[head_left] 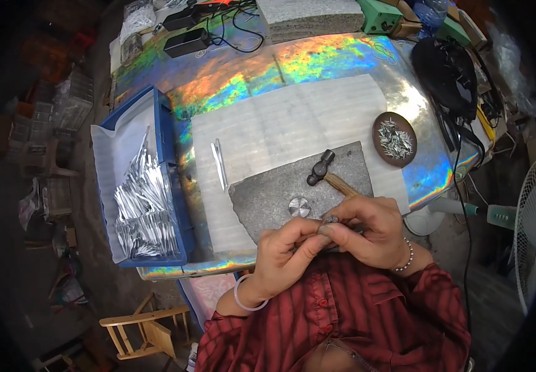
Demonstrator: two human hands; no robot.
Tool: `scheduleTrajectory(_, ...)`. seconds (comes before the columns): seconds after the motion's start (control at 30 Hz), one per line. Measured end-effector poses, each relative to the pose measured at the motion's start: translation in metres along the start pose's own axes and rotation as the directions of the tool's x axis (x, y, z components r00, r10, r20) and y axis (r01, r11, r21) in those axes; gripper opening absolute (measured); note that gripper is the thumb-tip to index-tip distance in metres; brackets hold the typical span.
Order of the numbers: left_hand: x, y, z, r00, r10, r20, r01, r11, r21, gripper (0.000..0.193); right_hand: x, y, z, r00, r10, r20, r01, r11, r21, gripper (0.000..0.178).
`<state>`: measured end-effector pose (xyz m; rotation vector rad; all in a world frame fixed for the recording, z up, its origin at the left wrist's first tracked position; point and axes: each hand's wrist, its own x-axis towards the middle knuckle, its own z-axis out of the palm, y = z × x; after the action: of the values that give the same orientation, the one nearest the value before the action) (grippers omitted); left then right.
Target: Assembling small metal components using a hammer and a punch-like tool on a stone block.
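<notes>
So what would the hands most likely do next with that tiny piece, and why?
Probably lower the small metal piece onto the round disc on the stone slab. Both hands, left and right, pinch it just above the slab, and the hammer lies unheld beside the disc.

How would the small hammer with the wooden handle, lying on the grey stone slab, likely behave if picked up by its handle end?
The small hammer would probably feel head-heavy, since its dark metal head sits at the far end. It seems unlikely to roll, lying flat on the grey stone slab. It looks rigid, not fragile.
</notes>
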<state>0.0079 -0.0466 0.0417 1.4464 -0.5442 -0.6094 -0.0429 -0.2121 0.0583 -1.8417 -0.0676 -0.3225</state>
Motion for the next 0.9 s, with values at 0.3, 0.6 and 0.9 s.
scheduleTrajectory(0.3,0.014,0.004,-0.010,0.939,-0.306,0.158,0.327,0.936,-0.131,0.014,0.013,0.010,0.001,0.874,0.447,0.189,-0.479,0.731,0.486,0.014)
scheduleTrajectory(0.6,0.044,0.018,-0.019,0.848,-0.453,0.276,0.485,0.873,-0.056,0.016,0.027,0.032,0.001,0.788,0.569,0.234,-0.571,0.533,0.625,0.018)
scheduleTrajectory(0.9,0.055,0.014,-0.020,0.805,-0.486,0.341,0.536,0.842,-0.065,0.018,0.022,0.037,0.003,0.776,0.592,0.218,-0.563,0.495,0.662,0.021)
